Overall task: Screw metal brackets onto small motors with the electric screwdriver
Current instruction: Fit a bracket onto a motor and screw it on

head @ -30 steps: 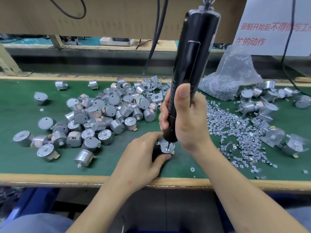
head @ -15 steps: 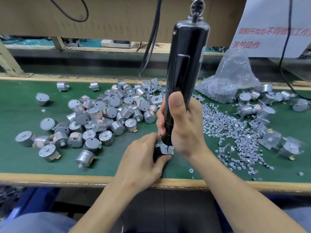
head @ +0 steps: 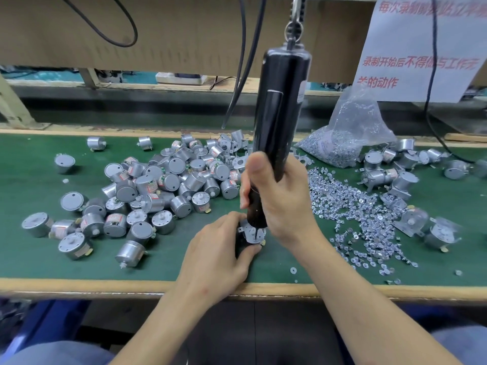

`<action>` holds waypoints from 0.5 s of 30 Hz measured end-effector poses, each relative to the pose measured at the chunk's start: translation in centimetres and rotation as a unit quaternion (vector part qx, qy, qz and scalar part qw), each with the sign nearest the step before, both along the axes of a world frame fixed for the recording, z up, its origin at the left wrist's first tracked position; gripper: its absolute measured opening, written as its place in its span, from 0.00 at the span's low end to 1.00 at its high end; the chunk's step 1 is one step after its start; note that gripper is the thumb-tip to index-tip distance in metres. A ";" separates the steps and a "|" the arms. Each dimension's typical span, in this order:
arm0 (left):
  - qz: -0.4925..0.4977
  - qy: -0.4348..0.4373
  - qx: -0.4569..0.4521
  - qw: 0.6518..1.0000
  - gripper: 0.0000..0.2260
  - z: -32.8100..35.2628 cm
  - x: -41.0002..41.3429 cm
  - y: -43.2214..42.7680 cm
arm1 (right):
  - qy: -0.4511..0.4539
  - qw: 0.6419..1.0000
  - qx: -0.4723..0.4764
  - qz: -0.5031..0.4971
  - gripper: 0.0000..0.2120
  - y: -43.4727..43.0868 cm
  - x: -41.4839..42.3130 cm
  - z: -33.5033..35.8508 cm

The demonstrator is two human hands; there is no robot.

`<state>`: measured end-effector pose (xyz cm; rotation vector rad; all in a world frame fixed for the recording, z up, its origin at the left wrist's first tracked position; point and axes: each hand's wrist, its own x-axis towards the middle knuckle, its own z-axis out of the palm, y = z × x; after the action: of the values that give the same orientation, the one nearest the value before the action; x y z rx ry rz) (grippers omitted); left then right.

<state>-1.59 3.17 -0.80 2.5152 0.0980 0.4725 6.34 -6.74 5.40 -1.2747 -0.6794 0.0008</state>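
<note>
Right hand (head: 279, 204) is clenching one electric screwdriver (head: 282, 101), its bit standing on one bracket (head: 250, 233). Left hand (head: 216, 256) is grasping the one motor (head: 241, 245) beneath, mostly hidden, near the bench's front edge. Dozens of bare motors (head: 158, 191) are lying at 10 o'clock. Loose screws (head: 355, 214), too many to count, are lying at 3 o'clock.

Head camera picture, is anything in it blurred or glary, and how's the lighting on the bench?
Head view: even light, with soft short shadows under the silver cylindrical motors; a pale sheen runs down the black electric screwdriver; the bracketed motors at the far right are smeared, and so is the top line of the white paper sign; the centre is sharp.
</note>
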 end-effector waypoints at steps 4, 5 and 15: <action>0.015 -0.002 0.014 1.000 0.17 0.0 0.0 -0.1 | -0.018 0.993 -0.096 -0.069 0.28 -2.1 0.3 -1.2; 0.018 -0.003 0.019 1.000 0.17 0.0 0.0 -0.1 | -0.014 0.988 -0.127 -0.091 0.24 -2.7 0.3 -1.7; -0.011 -0.099 -0.004 0.995 0.21 1.5 0.3 -2.2 | 0.137 0.952 -0.246 -0.119 0.10 -7.0 -1.7 -4.3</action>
<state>-1.26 0.97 0.68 2.4442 -0.0031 0.7085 4.61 -13.76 1.14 -1.7910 -0.2850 0.1551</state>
